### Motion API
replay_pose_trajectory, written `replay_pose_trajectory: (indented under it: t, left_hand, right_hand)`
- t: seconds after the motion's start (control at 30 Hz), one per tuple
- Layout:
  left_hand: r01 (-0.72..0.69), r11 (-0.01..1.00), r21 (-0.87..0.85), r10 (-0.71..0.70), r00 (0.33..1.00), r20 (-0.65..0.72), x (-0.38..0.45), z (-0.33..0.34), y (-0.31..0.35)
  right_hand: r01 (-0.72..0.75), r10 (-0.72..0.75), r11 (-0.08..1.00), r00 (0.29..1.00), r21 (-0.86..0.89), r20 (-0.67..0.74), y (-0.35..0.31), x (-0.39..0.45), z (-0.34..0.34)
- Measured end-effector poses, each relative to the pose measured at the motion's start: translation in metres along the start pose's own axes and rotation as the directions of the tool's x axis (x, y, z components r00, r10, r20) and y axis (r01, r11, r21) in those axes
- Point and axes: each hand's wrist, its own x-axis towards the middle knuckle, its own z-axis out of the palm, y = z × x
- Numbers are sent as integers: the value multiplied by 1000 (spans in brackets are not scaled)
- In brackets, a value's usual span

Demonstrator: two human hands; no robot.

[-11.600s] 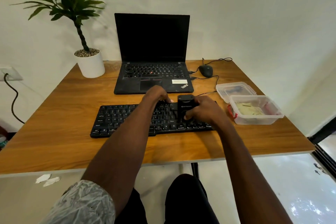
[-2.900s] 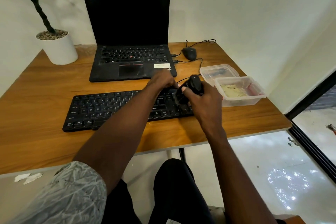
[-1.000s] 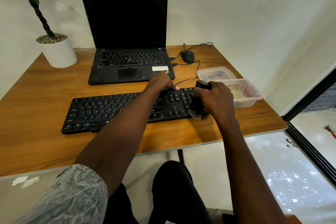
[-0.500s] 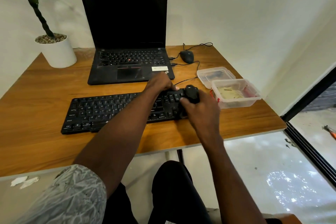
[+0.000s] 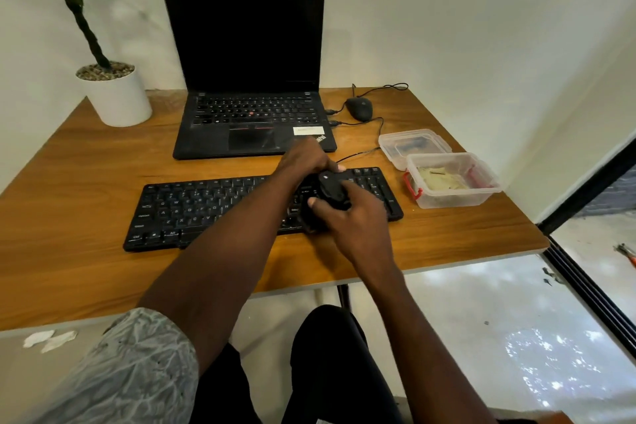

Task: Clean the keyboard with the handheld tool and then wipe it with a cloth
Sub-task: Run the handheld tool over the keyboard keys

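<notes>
Table (image 5: 86, 182): a wooden top is filling the middle of the view, with everything below sitting on it.
Laptop (image 5: 253, 120): it is standing open at 12 o'clock from the keyboard, its screen showing dark.
Keyboard (image 5: 192, 210): the black keyboard is lying flat near the table's front edge, running from 9 o'clock to 3 o'clock, with both hands working over its right half.
Plant pot (image 5: 115, 96): a white pot with pebbles and a green plant is sitting at 10 o'clock, at the far left corner of the table.
Tub (image 5: 481, 194): a clear plastic tub is sitting at 3 o'clock, just beside the keyboard's right end, and is holding a pale folded thing that is probably the cloth (image 5: 437, 177), though the blur is making that uncertain.
Lid (image 5: 414, 144): a clear lid is lying touching the tub's far side, at 2 o'clock.
Left hand (image 5: 304, 158): it is resting on the keyboard's far edge, fingers curling over that edge and steadying the board.
Right hand (image 5: 351, 220): its fingers and thumb are wrapping closely round the handheld tool.
Handheld tool (image 5: 330, 188): the black tool is tilting over the keys right of centre, its lower end pointing down at them.
Mouse (image 5: 359, 108): a black corded mouse is lying at 1 o'clock, just right of the laptop.
</notes>
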Motion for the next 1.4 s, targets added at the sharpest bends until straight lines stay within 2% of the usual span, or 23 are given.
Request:
replay_pose_trajectory:
  t: [0.13, 0.2, 0.37, 0.43, 0.5, 0.57, 0.63, 0.7, 0.8, 0.87, 1.0, 1.07, 1.1, 1.17, 1.3, 1.4]
  left_hand:
    - [-25, 1000, 19, 24, 999, 46, -1, -11, -8]
    - [-16, 1000, 10, 15, 996, 91, 0, -20, -15]
    - [-8, 1000, 26, 5, 997, 82, 4, -36, -35]
    - [23, 1000, 8, -24, 994, 110, 6, -42, -46]
    - [53, 998, -14, -51, 991, 127, 7, -48, -58]
    - [64, 998, -25, -61, 990, 127, 5, -53, -65]
    - [75, 996, -39, -70, 990, 123, 3, -54, -69]
    - [85, 995, -48, -80, 991, 107, -1, -53, -69]
    - [110, 992, -54, -104, 989, 104, -3, -52, -68]
    - [119, 990, -75, -112, 989, 100, -5, -53, -67]
    - [123, 984, -131, -111, 990, 92, -9, -51, -69]
    - [122, 984, -129, -111, 989, 95, -12, -51, -68]
    - [121, 985, -122, -110, 990, 93, -12, -51, -67]
    - [115, 990, -87, -109, 991, 74, -15, -52, -65]
    - [116, 992, -51, -112, 991, 68, -18, -54, -65]
    - [114, 992, -59, -112, 993, 40, -20, -54, -65]
  right_hand:
    - [-73, 32, 979, 977, -191, -213, 9, 8, -18]
    - [-61, 6, 974, 970, -218, -243, 5, 7, -12]
    - [97, -103, 985, 994, -143, -35, -13, -11, 31]
    - [52, -54, 997, 998, -61, -36, -12, -10, 26]
    - [-32, 28, 999, 994, -41, -103, -5, -5, 12]
    - [-68, 48, 993, 981, -99, -188, -1, -2, 2]
    - [-64, 27, 985, 976, -162, -217, -8, -6, 9]
    - [-34, 3, 982, 987, -188, -163, -20, -17, 33]
    - [77, -78, 995, 997, -66, -8, -36, -37, 65]
    - [79, -79, 996, 997, -33, 15, -35, -40, 66]
    - [-101, 87, 993, 975, -56, -205, -12, -26, 33]
    - [-122, 88, 988, 947, -93, -308, -10, -24, 26]
    - [-128, 87, 986, 945, -111, -317, -13, -26, 30]
    - [-125, 96, 986, 967, -113, -235, -27, -35, 51]
    - [42, -42, 999, 999, 29, -30, -41, -54, 86]
    - [-16, 23, 992, 998, 129, -53, -28, -52, 69]
